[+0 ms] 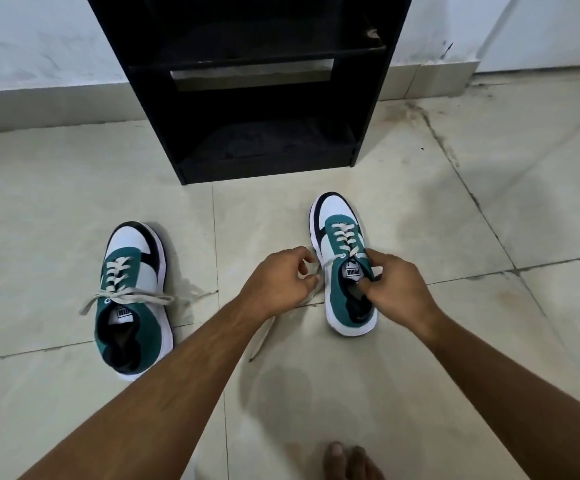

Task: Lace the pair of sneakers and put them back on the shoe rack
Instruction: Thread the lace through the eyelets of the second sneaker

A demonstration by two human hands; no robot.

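left hand (283, 280) pinches flat lace (311, 295); right hand (397, 284) grips knit sneaker (342, 258)

I see two teal, white and black sneakers on the tiled floor (455, 341), toes pointing at the black shoe rack (164, 109) at the far wall. Left sneaker (132, 299) stands alone, laced, loose lace ends (126, 297) splayed across its collar onto the floor. Right sneaker (342, 265) is laced up the eyelets; right hand (396, 289) grips at its tongue and collar, fingers curled in. Left hand (281, 278) sits just left of it, pinching a lace end (264, 336) that trails near along the floor. Bare toes (351, 462) at the near edge.
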